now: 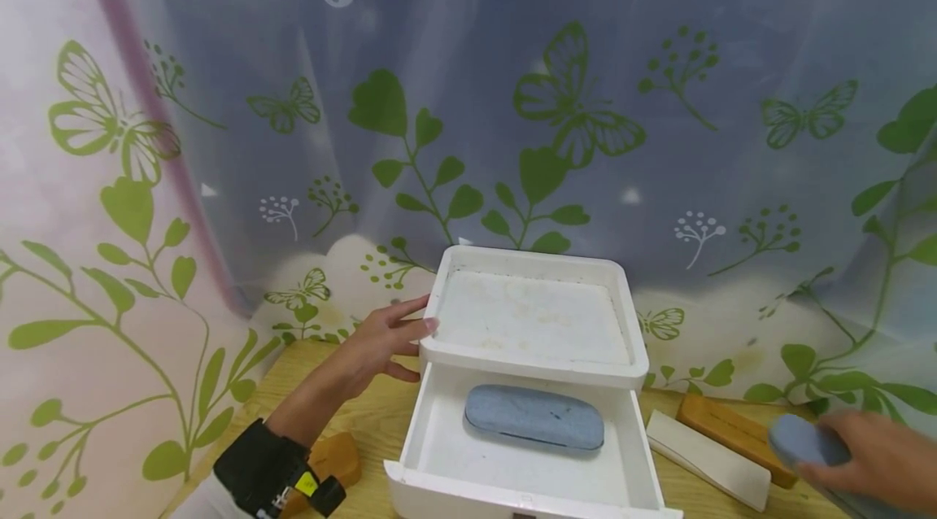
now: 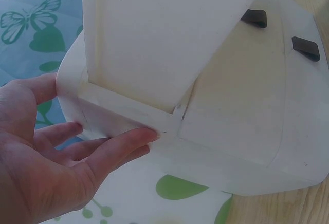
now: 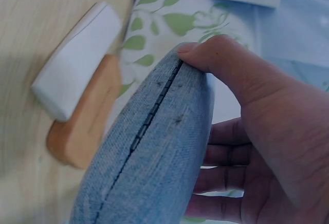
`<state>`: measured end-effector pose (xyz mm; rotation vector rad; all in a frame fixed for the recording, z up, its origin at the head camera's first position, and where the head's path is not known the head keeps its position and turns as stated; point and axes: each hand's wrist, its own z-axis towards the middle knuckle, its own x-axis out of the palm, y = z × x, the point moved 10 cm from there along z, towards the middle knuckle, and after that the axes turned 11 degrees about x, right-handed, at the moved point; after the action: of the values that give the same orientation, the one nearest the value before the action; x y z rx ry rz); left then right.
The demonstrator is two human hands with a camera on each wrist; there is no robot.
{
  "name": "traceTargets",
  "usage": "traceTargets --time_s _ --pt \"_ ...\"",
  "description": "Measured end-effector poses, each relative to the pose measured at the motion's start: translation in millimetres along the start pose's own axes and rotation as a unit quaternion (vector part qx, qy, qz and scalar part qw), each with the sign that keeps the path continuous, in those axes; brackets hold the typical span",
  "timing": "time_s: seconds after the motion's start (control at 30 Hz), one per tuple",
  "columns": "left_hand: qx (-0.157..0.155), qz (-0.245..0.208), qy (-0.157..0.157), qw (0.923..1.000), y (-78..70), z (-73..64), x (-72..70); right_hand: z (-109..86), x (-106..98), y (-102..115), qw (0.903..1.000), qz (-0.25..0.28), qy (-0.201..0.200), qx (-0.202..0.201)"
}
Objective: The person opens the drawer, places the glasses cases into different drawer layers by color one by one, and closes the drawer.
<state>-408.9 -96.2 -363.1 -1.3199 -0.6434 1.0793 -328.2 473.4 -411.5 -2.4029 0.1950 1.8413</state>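
Note:
A small white drawer unit stands at the back of the table, its top drawer pulled out. Inside that drawer lies a blue glasses case. My left hand rests with spread fingers on the unit's left side; the left wrist view shows its fingertips touching the white casing. At the far right, my right hand grips a second blue, denim-like glasses case, thumb on its hinged side. Part of this held case is cut off by the frame edge.
On the table right of the unit, a white case lies beside an orange-brown case. Another orange-brown object sits left of the drawer, partly behind the left wrist. A curtain with butterflies and leaves hangs behind.

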Motion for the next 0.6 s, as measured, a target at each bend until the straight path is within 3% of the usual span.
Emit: traceTargets --time_s 0.33,0.6 --pt "0.0 0.002 -0.004 1.0 0.1 -0.8 -0.6 -24.2 -55 55 0.9935 -0.031 -0.086 -0.067" --pt "-0.001 0.003 -0.005 1.0 -0.8 -0.4 0.7 -40.3 -85 90 0.9838 -0.045 -0.135 -0.109"
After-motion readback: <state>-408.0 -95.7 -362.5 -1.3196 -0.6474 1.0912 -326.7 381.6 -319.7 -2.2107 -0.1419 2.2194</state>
